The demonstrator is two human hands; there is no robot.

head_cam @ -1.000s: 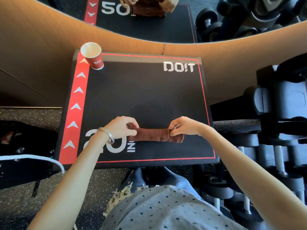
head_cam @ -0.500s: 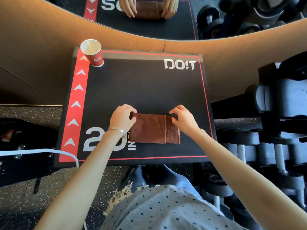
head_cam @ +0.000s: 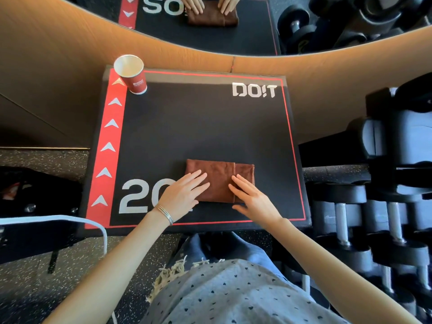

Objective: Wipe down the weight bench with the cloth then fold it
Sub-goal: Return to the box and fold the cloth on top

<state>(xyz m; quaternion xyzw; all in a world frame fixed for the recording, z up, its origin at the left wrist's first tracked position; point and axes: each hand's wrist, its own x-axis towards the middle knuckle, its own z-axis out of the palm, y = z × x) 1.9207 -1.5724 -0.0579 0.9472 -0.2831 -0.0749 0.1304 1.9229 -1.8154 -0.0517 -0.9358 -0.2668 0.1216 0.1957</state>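
A brown cloth point(head_cam: 219, 176) lies folded into a small rectangle on the black padded box point(head_cam: 201, 127) with a red border and "DO!T" and "20" lettering. My left hand point(head_cam: 184, 196) rests flat on the cloth's left near corner, fingers straight. On the cloth's right near part lies my right hand point(head_cam: 251, 197), fingers also straight and spread. A narrow lower layer of the cloth shows at its right edge.
A red paper cup point(head_cam: 132, 74) stands upright at the box's far left corner. A rack of black dumbbells point(head_cam: 374, 206) fills the right side. A wooden wall with a mirror runs behind the box. A dark bag with a white cord point(head_cam: 46, 220) sits on the left floor.
The cloth went from a narrow roll held at both ends to a flat folded rectangle. Both hands let go of its far corners and now lie flat on its near part.
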